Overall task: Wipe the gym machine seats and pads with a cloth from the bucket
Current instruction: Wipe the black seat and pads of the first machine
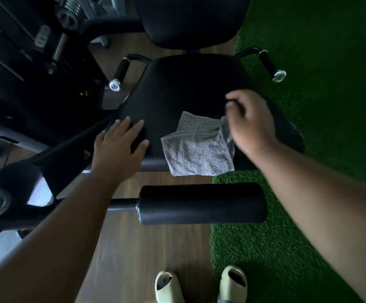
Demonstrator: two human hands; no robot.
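On the near edge of the black seat (pixel 177 88), a grey cloth (pixel 199 147) is lying folded, its near edge hanging slightly over the seat front. To the left of the cloth, the left hand (pixel 118 147) is resting flat and open on the seat, fingers spread and pointing toward the far side, apart from the cloth. To the right, the right hand (pixel 249 125) is hovering over the seat's right side with fingers curled; it is blurred, and it is touching or overlapping the cloth's far right corner, but whether it is pinching that corner cannot be told. Beyond the seat, the backrest (pixel 190 18) is standing at the far side, and two handles (pixel 120 71) with metal end caps are projecting on either side of the seat, the right one (pixel 269 64) lying over green turf (pixel 319 84). Nearer than the seat, a black roller pad (pixel 201 204) is lying across on its bar, above a wooden floor (pixel 144 248). At the near edge, two pale slippers (pixel 166 285) are showing, the right one on the turf. Dark machine framing is filling the left side.
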